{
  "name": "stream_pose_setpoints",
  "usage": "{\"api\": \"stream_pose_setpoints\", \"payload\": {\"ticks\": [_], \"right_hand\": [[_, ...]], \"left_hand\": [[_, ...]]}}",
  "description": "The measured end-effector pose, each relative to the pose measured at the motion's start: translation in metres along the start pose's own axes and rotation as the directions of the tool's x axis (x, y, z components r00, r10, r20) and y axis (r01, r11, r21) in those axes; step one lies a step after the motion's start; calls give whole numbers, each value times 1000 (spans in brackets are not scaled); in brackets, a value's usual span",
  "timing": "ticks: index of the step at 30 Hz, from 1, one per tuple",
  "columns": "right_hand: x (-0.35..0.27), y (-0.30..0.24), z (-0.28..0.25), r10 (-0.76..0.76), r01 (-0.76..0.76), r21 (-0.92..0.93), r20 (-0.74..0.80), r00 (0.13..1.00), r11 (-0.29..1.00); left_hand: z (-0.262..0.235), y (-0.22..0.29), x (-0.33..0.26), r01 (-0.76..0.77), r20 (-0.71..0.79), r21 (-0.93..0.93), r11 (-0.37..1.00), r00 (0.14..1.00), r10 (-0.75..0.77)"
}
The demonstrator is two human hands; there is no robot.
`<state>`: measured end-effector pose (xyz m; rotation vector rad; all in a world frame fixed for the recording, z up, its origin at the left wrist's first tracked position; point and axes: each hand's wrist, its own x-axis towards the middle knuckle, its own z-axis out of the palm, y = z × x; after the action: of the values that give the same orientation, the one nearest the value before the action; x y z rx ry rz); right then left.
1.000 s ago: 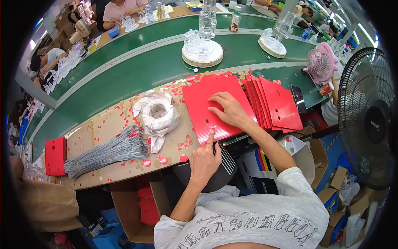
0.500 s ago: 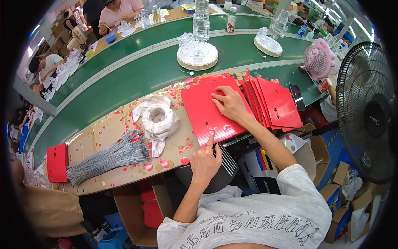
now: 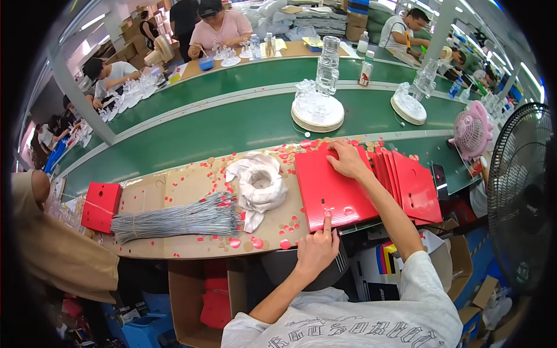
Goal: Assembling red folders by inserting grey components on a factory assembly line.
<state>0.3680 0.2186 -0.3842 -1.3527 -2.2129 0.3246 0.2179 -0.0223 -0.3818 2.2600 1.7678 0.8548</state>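
A glossy red sheet [image 3: 342, 188] with small punched slots lies flat on top of a stack at the near side of the bench. My left hand [image 3: 316, 253] reaches its near edge, index finger stretched out and its tip touching the surface close to a small hole. Farther up, my right hand [image 3: 350, 162] rests on the sheet near its far edge, fingers bent and apart. Neither hand grips anything that I can see. Several more red sheets [image 3: 415, 185] lean in a fanned row just right of the stack.
A white cloth ring [image 3: 261, 188] and a bundle of grey wire ties [image 3: 174, 220] lie left on brown cardboard, among red and tan punched-out discs. Clear plastic models on round bases [image 3: 317, 113] stand on the green conveyor [image 3: 214, 133]. A black fan [image 3: 519, 197] borders the right.
The whole view has tilted up, showing more co-workers behind the conveyor. My right hand has moved toward the sheet's far edge; my left index finger stays near the near-side hole.
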Motion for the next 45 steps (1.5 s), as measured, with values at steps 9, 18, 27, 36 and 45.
{"api": "stream_pose_setpoints", "payload": {"ticks": [9, 18, 27, 36, 45], "right_hand": [[15, -50, -80, -24, 7, 92, 184, 983, 996], [-19, -81, -138, -401, 402, 22, -39, 915, 916], [-52, -105, -150, -452, 471, 10, -260, 853, 882], [-63, -114, -159, -516, 541, -19, -330, 791, 841], [-75, -125, -152, -511, 516, -101, -392, 765, 851]], "left_hand": [[1, -2, 1, 2, -7, -22, 1000, 1000, -2], [-6, 2, -6, -13, 36, 10, 1000, 999, 13], [-8, 3, -12, -60, 11, 73, 996, 998, 60], [-9, 6, -16, -58, -25, 59, 997, 998, 59], [-8, 8, -15, -34, -37, 51, 998, 999, 36]]}}
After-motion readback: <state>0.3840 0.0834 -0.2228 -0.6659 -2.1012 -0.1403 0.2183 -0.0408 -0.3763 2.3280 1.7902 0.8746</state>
